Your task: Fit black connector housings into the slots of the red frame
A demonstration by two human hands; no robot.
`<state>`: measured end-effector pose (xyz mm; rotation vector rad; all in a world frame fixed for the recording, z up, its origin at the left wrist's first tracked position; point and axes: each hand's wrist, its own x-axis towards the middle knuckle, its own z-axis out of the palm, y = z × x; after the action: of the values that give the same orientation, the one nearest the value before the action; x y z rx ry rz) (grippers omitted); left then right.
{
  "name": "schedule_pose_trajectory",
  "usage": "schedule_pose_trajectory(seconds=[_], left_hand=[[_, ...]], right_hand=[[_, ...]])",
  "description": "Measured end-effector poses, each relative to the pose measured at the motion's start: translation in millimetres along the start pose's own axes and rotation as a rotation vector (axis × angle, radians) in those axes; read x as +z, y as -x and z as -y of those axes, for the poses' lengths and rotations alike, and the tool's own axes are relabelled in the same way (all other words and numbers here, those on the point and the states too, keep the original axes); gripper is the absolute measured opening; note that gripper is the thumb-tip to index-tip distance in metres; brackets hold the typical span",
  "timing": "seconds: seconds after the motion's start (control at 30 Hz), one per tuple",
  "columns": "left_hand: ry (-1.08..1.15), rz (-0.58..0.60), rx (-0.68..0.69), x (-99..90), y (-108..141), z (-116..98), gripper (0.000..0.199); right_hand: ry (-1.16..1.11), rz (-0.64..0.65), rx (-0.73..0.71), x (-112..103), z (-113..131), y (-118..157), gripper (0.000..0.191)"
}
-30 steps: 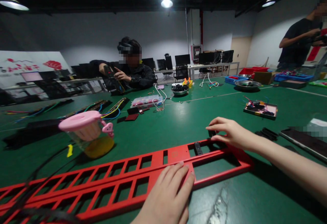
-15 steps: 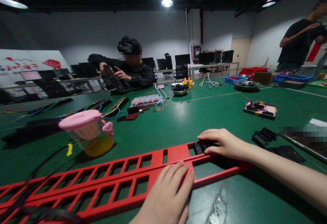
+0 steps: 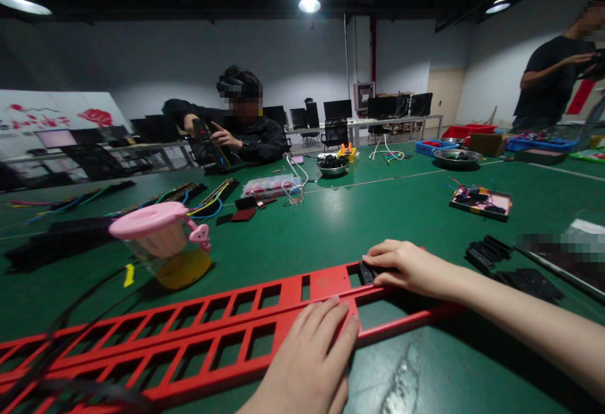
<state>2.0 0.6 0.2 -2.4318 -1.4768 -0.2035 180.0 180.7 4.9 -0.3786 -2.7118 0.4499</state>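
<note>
A long red slotted frame [image 3: 326, 283] lies across the near part of the green table. My left hand [image 3: 312, 351] rests flat on its near rail, fingers stretched out over the red surface. At the frame's far right opening, my right hand [image 3: 409, 266] has thumb and fingers closed round a small black block [image 3: 365, 273]. That block sits within the upper opening, and its right part is hidden by my fingers. More black blocks [image 3: 489, 253] lie on the table to the right, beyond my right forearm.
A pink-lidded cup [image 3: 155, 222] of yellow liquid stands behind the frame, and black cables [image 3: 57, 338] cross its left end. Farther back are a metal bowl [image 3: 333, 165], a clear parts box [image 3: 269, 187] and a small open box [image 3: 491, 203]. A co-worker [image 3: 246, 130] sits opposite.
My right hand has shifted slightly left at the black block. My left hand and the red frame look unmoved. The standing person at the right has moved their arms.
</note>
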Motion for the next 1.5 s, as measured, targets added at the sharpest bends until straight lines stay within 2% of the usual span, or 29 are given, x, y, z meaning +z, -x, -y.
schedule_pose_trajectory(seconds=[0.2, 0.93, 1.5], left_hand=[[0.016, 0.0, -0.01, 1.7, 1.1, 1.1, 0.059], [0.034, 0.02, -0.022, -1.7, 0.2, -0.4, 0.061], [0.0, -0.019, -0.006, 0.9, 1.7, 1.6, 0.06]], right_hand=[[0.003, -0.012, 0.023, 0.7, 1.0, -1.0, 0.029], [0.015, -0.015, -0.036, -0.3, -1.3, -1.3, 0.027], [0.022, 0.006, -0.07, 2.6, 0.1, 0.0, 0.029]])
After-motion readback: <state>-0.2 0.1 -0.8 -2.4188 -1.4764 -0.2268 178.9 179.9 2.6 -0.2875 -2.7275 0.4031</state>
